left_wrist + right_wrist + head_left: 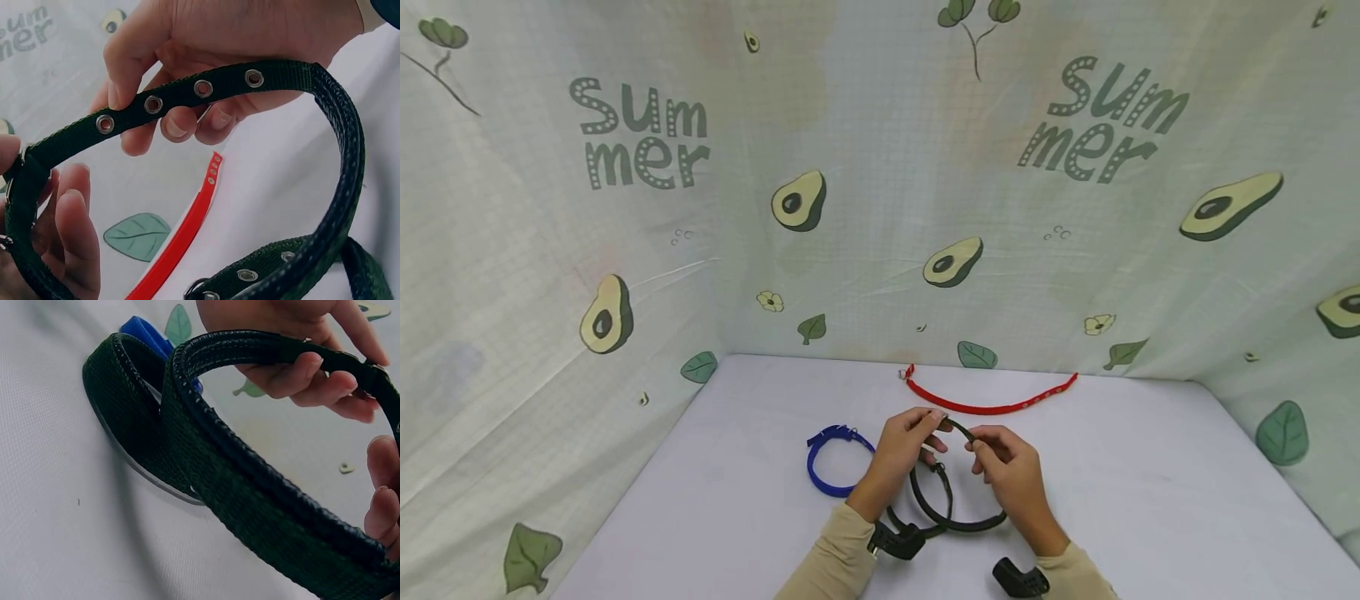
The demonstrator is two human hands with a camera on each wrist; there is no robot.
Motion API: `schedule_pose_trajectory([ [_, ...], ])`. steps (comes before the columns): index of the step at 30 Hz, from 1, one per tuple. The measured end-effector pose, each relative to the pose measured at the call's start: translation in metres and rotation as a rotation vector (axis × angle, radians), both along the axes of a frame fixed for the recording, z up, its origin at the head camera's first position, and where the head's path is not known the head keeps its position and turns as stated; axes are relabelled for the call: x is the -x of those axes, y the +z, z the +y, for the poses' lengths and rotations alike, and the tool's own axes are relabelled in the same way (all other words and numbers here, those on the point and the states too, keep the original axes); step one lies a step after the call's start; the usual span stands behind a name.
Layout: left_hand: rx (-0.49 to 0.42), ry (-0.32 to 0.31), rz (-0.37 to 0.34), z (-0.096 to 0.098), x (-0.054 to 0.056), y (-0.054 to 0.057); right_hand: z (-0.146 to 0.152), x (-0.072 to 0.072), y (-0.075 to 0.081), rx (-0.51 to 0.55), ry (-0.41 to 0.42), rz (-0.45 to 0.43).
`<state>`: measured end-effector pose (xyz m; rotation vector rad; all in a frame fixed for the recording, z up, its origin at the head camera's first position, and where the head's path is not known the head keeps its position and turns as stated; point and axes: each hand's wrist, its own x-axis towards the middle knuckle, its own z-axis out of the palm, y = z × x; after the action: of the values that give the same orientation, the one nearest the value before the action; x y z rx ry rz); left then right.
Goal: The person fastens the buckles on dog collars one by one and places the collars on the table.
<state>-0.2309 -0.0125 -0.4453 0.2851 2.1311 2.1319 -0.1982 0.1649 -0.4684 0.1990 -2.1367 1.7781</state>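
Observation:
A dark green collar (973, 526), with metal eyelets along its strap and a padded inner side, hangs as a loop between both hands. My left hand (895, 454) pinches it at the buckle, where the strap (69, 142) passes through. Farther along the eyelet part, the fingers of my right hand (1015, 475) grip the strap. In the left wrist view, the right hand (237, 37) spans the top and the left fingers (75, 231) show at the left edge. Beneath the held loop, a second dark green collar (125, 412) lies curled on the table.
A blue collar (831, 489), closed in a ring, lies left of the hands on the white table (700, 483). Behind them, a red collar (992, 410) is stretched out near the table's back edge. A printed cloth (865, 250) hangs behind and at the sides.

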Motion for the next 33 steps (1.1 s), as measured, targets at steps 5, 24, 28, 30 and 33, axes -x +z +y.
schedule_pose_trajectory([
  [5, -0.010, 0.016, -0.026, 0.002, 0.000, 0.001, -0.003, -0.002, 0.005, -0.012, -0.030, -0.028],
  [24, -0.119, 0.004, -0.035, 0.013, -0.008, 0.007, -0.019, -0.024, 0.038, 0.007, -0.025, 0.021],
  [28, -0.123, 0.011, -0.015, 0.015, -0.012, 0.011, -0.020, -0.025, 0.041, 0.003, -0.031, 0.022],
  [30, -0.124, 0.007, 0.001, 0.016, -0.013, 0.013, -0.021, -0.025, 0.042, 0.001, -0.038, 0.019],
  [33, -0.128, -0.006, 0.023, 0.017, -0.015, 0.015, -0.022, -0.026, 0.043, -0.011, -0.057, 0.015],
])
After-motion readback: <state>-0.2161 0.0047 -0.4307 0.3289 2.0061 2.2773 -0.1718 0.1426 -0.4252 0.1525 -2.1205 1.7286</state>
